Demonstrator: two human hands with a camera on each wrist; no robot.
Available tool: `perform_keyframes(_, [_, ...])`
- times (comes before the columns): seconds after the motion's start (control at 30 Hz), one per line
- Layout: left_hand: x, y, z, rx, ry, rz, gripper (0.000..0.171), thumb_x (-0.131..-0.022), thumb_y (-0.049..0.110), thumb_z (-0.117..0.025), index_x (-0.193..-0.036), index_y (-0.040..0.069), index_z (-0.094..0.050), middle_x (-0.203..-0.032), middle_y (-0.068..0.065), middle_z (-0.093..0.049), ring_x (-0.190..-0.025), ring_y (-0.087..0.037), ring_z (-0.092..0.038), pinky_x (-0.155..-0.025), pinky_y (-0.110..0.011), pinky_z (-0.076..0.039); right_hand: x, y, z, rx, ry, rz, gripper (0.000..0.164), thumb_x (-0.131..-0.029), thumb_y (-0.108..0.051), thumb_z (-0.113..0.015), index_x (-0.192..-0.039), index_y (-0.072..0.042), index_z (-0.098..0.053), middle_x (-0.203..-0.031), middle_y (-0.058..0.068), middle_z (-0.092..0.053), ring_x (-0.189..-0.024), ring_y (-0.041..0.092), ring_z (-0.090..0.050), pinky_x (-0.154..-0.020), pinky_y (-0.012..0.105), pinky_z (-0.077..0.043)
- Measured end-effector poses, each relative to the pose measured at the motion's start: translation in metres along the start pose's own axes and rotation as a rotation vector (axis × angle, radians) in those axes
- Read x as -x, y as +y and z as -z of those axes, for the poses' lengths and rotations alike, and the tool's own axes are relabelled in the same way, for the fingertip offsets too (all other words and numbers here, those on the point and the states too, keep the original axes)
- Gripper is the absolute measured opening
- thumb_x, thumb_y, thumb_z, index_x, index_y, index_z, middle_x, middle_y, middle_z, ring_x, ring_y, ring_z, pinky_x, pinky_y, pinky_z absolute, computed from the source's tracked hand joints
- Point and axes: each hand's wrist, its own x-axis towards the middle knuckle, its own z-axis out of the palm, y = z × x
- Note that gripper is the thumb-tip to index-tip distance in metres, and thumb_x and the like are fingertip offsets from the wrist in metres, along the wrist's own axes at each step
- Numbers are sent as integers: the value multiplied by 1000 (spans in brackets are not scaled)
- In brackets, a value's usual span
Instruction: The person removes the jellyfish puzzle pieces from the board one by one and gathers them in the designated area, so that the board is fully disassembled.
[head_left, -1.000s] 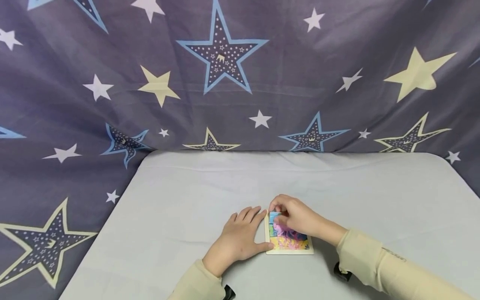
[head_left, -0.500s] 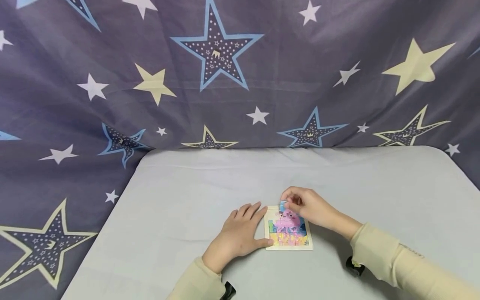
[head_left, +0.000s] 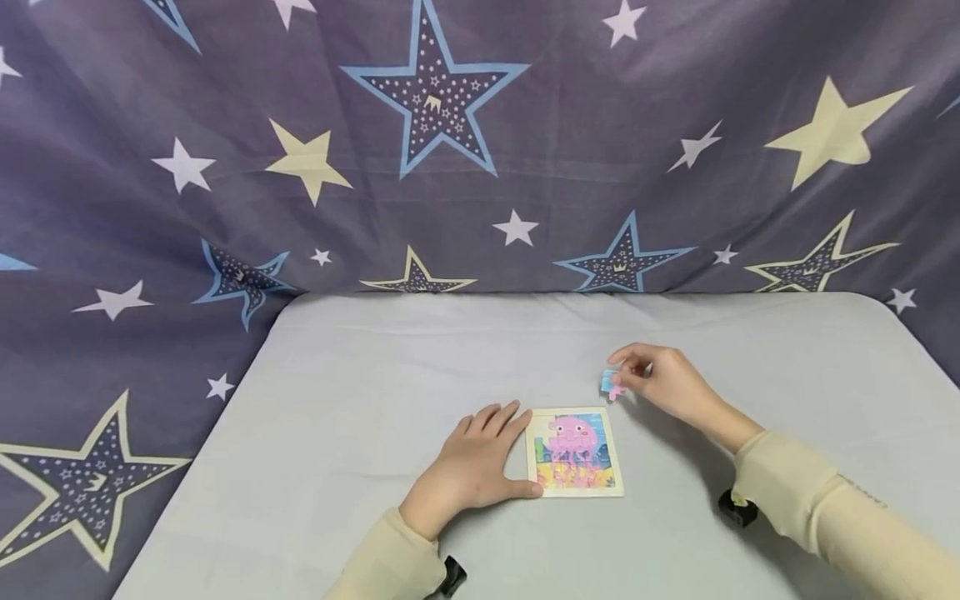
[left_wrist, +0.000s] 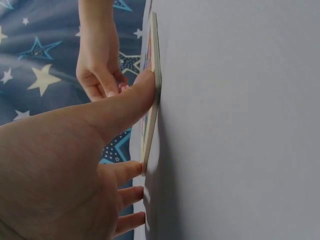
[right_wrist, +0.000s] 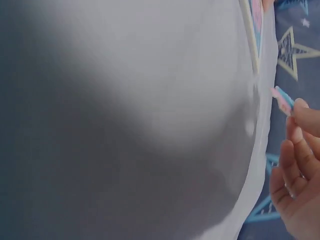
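— Blue-and-pink flat jigsaw piece (head_left: 608, 381)?
— Pinched in the right hand (head_left: 666, 383), just carried beyond the square cream-framed puzzle (head_left: 574, 450)!
— So, unfilled at upper left, with left hand (head_left: 480, 462) spread wide against it.

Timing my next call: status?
Left hand touching square cream-framed picture puzzle, upper-left unfilled. Right hand pinching blue-and-pink puzzle piece. No obstruction visible.

The puzzle tray (head_left: 577, 492) looks like smooth, matt wood — the puzzle piece (head_left: 608, 381) smooth-faced too; the table cover (head_left: 360, 400) is matt, lightly creased cloth — the far curtain (head_left: 555, 133), smooth fabric.
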Motion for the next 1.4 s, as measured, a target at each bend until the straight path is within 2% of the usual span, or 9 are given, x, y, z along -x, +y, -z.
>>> perform_keyframes(0.1, [0,0,1,-2,3,-1,93,-86,68,-60,-158,19,-28,-163,-4,-23,-147,-28,-22,-116,-51,-23,-6,9,6,37,44,-2,13,-85,-5,-77,-98,-5,-74,-75,-3,-67,-71,16,-59,-63,25,-49])
perform_keyframes(0.23, [1,-1,1,-7,4,3,90,-88,68,-56,-158,19,-28,-163,-4,-23,-148,-29,-21,-116,-52,-23,-12,17,14,77,79,-34,9,-88,-9,-75,-97,-6,-76,-77,0,-70,-71,17,-58,-58,25,-46])
perform_keyframes(0.47, [-1,1,2,-4,8,7,90,-87,66,-61,-158,20,-29,-163,-4,-23,-147,-27,-22,-116,-52,-23,-22,25,25,122,129,-81,11,-90,-9,-73,-98,-2,-76,-82,7,-72,-71,20,-58,-58,28,-44])
perform_keyframes(0.67, [0,2,2,-5,-1,11,93,-85,65,-65,-157,19,-30,-163,-4,-22,-148,-29,-21,-116,-53,-23,-31,31,24,149,119,-90,14,-91,-12,-73,-99,-1,-77,-89,13,-74,-72,21,-63,-64,34,-49])
perform_keyframes(0.83, [0,4,3,2,5,12,92,-84,64,-66,-157,19,-32,-162,-4,-25,-147,-28,-24,-116,-52,-24,-36,35,21,166,90,-112,14,-91,-13,-73,-100,-2,-77,-89,12,-74,-74,23,-65,-67,37,-50])
perform_keyframes(0.97, [0,3,2,4,-1,16,92,-84,65,-66,-157,20,-32,-162,-3,-24,-147,-27,-23,-116,-51,-24,-38,37,19,182,46,-145,14,-93,-12,-70,-101,-3,-76,-89,11,-73,-75,23,-64,-68,40,-49])
perform_keyframes(1.2, [1,2,2,-3,10,14,92,-85,65,-65,-157,19,-31,-162,-4,-24,-147,-28,-23,-116,-53,-23,-40,37,16,180,-30,-219,18,-96,-13,-66,-109,-3,-73,-99,15,-71,-85,28,-65,-75,47,-51])
perform_keyframes(1.4, [0,1,2,-23,12,17,92,-84,67,-64,-157,21,-30,-162,-3,-24,-147,-26,-23,-116,-51,-24,-37,31,13,197,-10,-179,16,-96,-10,-65,-108,-1,-71,-94,14,-64,-81,26,-57,-71,43,-46])
